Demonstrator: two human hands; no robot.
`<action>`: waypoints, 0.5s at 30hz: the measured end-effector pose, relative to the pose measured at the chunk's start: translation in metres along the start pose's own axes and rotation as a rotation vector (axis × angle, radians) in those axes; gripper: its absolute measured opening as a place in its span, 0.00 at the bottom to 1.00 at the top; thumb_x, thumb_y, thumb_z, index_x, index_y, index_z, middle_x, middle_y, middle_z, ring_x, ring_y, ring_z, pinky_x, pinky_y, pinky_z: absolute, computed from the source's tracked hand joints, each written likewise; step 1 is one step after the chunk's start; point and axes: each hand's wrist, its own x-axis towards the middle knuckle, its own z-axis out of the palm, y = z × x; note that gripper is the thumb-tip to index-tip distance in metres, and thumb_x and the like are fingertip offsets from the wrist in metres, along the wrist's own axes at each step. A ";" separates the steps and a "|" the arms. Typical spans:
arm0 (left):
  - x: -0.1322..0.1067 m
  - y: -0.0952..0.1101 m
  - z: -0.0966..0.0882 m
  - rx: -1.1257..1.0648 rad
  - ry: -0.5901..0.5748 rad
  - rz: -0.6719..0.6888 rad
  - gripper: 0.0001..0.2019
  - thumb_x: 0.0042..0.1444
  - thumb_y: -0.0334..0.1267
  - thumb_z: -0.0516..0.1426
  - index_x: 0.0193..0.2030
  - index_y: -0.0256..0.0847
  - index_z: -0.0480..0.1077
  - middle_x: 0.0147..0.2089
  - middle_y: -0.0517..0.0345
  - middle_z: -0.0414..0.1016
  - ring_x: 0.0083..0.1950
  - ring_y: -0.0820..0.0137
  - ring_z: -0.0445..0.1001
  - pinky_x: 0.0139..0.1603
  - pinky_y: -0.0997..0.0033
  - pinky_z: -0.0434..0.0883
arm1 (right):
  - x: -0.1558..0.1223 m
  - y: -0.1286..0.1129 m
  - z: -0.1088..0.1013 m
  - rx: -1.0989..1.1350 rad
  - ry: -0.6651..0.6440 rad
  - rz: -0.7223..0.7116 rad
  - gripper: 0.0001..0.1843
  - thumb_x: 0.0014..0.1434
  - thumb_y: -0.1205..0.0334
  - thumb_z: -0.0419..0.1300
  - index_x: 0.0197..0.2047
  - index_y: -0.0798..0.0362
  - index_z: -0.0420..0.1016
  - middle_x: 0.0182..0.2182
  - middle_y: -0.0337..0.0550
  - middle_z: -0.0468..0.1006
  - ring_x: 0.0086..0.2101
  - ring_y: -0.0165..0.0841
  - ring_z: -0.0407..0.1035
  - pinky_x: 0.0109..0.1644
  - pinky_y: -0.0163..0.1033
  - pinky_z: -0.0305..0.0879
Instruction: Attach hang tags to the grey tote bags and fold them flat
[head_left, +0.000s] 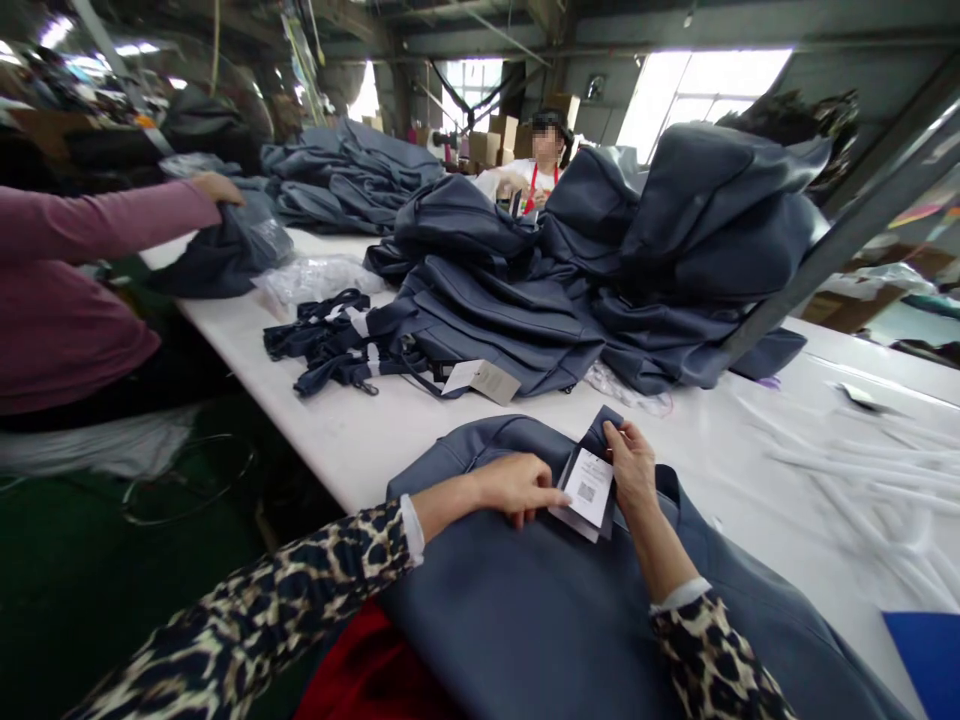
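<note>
Nearest me, the grey bag lies flat across the table edge, a firm bed. My left hand rests open, fingertips pinning the hang tag. My right hand pinches its far side so the print faces up.
</note>
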 end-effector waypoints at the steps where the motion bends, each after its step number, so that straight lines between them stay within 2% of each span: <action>1: 0.002 0.008 -0.005 0.052 0.163 0.092 0.14 0.55 0.48 0.63 0.31 0.39 0.69 0.25 0.59 0.73 0.28 0.69 0.74 0.32 0.72 0.69 | 0.000 0.000 0.000 0.000 -0.004 -0.002 0.25 0.42 0.41 0.70 0.30 0.49 0.65 0.21 0.30 0.72 0.20 0.27 0.62 0.22 0.33 0.56; 3: 0.016 0.025 -0.010 0.110 0.477 0.285 0.10 0.57 0.45 0.61 0.35 0.40 0.70 0.33 0.59 0.76 0.35 0.69 0.74 0.40 0.72 0.69 | -0.001 0.001 0.001 0.000 -0.010 -0.014 0.24 0.43 0.41 0.69 0.31 0.49 0.66 0.22 0.31 0.73 0.20 0.27 0.62 0.23 0.34 0.56; 4: 0.028 0.031 -0.010 0.107 0.563 0.346 0.08 0.59 0.42 0.60 0.38 0.40 0.70 0.37 0.58 0.77 0.39 0.70 0.74 0.43 0.72 0.69 | -0.001 0.001 0.001 -0.001 -0.012 -0.022 0.24 0.44 0.41 0.69 0.31 0.49 0.66 0.22 0.31 0.73 0.21 0.27 0.62 0.23 0.34 0.57; 6: 0.057 0.038 -0.004 0.064 0.569 0.363 0.06 0.60 0.38 0.58 0.39 0.38 0.71 0.40 0.57 0.77 0.41 0.71 0.74 0.45 0.73 0.69 | -0.001 0.002 0.001 -0.009 -0.015 -0.041 0.23 0.45 0.41 0.68 0.31 0.49 0.67 0.21 0.31 0.72 0.21 0.27 0.62 0.24 0.34 0.57; 10: 0.109 0.032 0.012 0.010 0.563 0.293 0.07 0.59 0.37 0.59 0.34 0.35 0.72 0.35 0.55 0.77 0.38 0.70 0.74 0.41 0.72 0.69 | 0.000 0.006 0.000 -0.033 -0.015 -0.071 0.21 0.48 0.42 0.67 0.31 0.49 0.68 0.20 0.31 0.69 0.21 0.27 0.59 0.23 0.34 0.54; 12: 0.120 0.025 0.016 -0.004 0.567 0.275 0.07 0.58 0.38 0.60 0.34 0.35 0.73 0.34 0.55 0.77 0.37 0.70 0.73 0.40 0.72 0.69 | 0.001 0.008 0.000 -0.035 -0.012 -0.086 0.21 0.48 0.41 0.67 0.32 0.49 0.68 0.22 0.32 0.69 0.21 0.27 0.59 0.24 0.34 0.54; 15: 0.122 0.019 0.015 -0.005 0.526 0.269 0.10 0.57 0.41 0.60 0.31 0.35 0.74 0.30 0.57 0.75 0.34 0.71 0.72 0.36 0.73 0.67 | 0.001 0.010 0.001 -0.026 -0.001 -0.101 0.21 0.50 0.41 0.66 0.33 0.50 0.69 0.23 0.31 0.69 0.22 0.26 0.59 0.25 0.34 0.54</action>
